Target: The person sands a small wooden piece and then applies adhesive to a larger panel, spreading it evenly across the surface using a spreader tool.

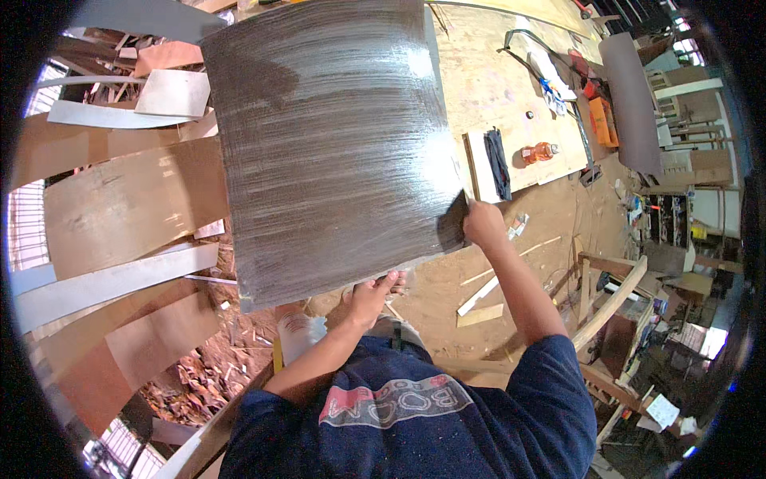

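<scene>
A large dark panel (pixel 335 160) with glossy, wet-looking streaks running across it fills the middle of the view, tilted slightly. At its near edge my left hand (pixel 371 299) is closed, thumb up against the rim and fingers curled around it. My right hand (pixel 484 223) is a fist at the panel's near right corner. Beside that fist a dark patch lies over the panel; whether it is a flat tool or a reflection I cannot tell. What the right fingers hold is hidden.
Right of the panel, a plywood table (pixel 479 96) carries a bottle of orange liquid (pixel 538 153), a black cloth (pixel 497 164) and an orange box (pixel 603 121). Boards (pixel 128 188) stack up at left. Wood scraps (pixel 191 391) lie below them. A wooden frame (pixel 610 303) stands at right.
</scene>
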A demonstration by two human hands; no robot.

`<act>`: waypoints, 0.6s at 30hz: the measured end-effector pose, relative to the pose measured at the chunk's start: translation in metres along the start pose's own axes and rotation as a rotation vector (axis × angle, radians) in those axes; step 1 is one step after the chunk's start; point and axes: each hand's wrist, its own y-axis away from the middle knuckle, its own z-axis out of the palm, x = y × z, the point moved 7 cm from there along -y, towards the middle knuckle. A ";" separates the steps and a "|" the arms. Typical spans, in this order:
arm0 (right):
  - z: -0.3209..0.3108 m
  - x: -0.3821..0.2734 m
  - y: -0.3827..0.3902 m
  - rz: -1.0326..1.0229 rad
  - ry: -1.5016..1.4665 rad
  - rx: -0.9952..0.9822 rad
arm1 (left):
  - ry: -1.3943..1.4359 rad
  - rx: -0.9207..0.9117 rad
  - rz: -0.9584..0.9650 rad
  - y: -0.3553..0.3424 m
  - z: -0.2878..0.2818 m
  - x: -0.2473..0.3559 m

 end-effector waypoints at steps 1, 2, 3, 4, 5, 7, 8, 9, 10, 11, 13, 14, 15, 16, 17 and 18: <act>0.006 0.011 0.012 0.016 0.017 -0.047 | 0.009 -0.002 -0.002 -0.002 -0.001 -0.001; 0.006 0.017 0.023 -0.001 0.036 -0.070 | -0.015 0.013 -0.024 -0.002 -0.004 -0.003; 0.002 0.020 0.028 -0.019 0.051 -0.092 | -0.042 0.030 -0.046 -0.002 -0.010 -0.007; -0.009 0.030 0.025 -0.026 0.055 -0.099 | -0.033 0.037 -0.048 -0.004 -0.015 -0.010; -0.038 0.027 0.016 -0.103 0.060 -0.093 | -0.019 0.036 -0.071 -0.006 -0.023 -0.019; -0.064 0.038 -0.013 -0.093 0.022 -0.024 | -0.008 0.031 -0.107 -0.010 -0.026 -0.031; -0.101 0.001 -0.033 0.012 0.031 -0.043 | 0.028 0.061 -0.109 -0.010 -0.033 -0.035; -0.095 0.025 -0.059 -0.025 -0.094 0.111 | 0.051 0.039 -0.123 -0.013 -0.026 -0.036; -0.115 -0.013 -0.077 -0.097 -0.080 0.160 | 0.049 0.059 -0.117 -0.014 -0.030 -0.038; -0.118 -0.028 -0.097 -0.118 -0.074 0.121 | 0.041 0.032 -0.129 -0.018 -0.025 -0.040; -0.096 -0.020 -0.140 -0.252 -0.132 0.198 | 0.021 -0.004 -0.148 -0.023 -0.011 -0.038; -0.087 -0.019 -0.157 -0.272 -0.116 0.187 | 0.008 -0.014 -0.127 -0.025 -0.003 -0.031; -0.083 -0.025 -0.169 -0.298 -0.099 0.176 | -0.002 -0.021 -0.104 -0.026 0.001 -0.029; -0.081 -0.025 -0.177 -0.301 -0.103 0.174 | -0.003 -0.015 -0.104 -0.027 0.003 -0.028; -0.081 -0.031 -0.180 -0.338 -0.063 0.184 | 0.016 0.000 -0.105 -0.027 0.002 -0.031; -0.080 -0.035 -0.180 -0.370 -0.023 0.195 | 0.033 0.012 -0.107 -0.027 0.001 -0.034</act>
